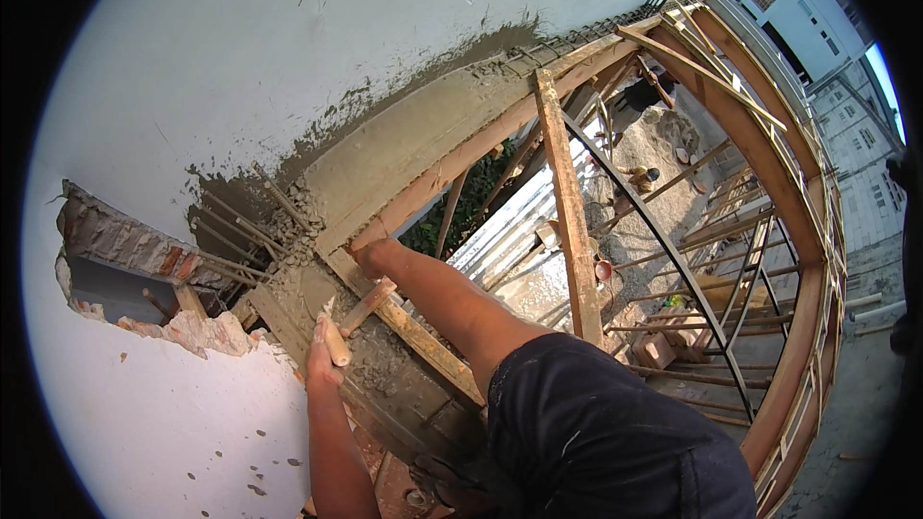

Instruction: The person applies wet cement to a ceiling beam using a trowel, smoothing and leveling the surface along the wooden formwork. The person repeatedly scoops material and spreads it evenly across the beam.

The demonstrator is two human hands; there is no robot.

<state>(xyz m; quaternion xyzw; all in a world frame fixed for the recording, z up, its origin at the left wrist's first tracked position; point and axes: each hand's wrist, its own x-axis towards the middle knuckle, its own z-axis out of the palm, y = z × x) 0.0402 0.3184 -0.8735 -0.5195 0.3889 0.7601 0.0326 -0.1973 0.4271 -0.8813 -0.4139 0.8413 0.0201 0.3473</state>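
My left hand [323,358] is closed around a trowel [336,342] with a pale wooden handle. Its narrow metal end points up toward wet concrete, and most of the blade is hidden. My right arm reaches across from a dark sleeve, and my right hand [373,256] grips the formwork board [332,255] at its near corner, fingers partly hidden. Between the hands a short wooden strip [369,305] lies across a longer timber [423,351]. Grey concrete [385,360] fills the form under the trowel. Smoothed concrete [413,135] runs along the wall beyond my right hand.
A broken-out opening [120,279] with exposed brick is in the white wall [192,67] at left. Several rebar ends [231,226] stick out beside it. An upright timber [570,211] and curved formwork [808,221] stand right. Far below, a person [642,176] is near a gravel pile [673,149].
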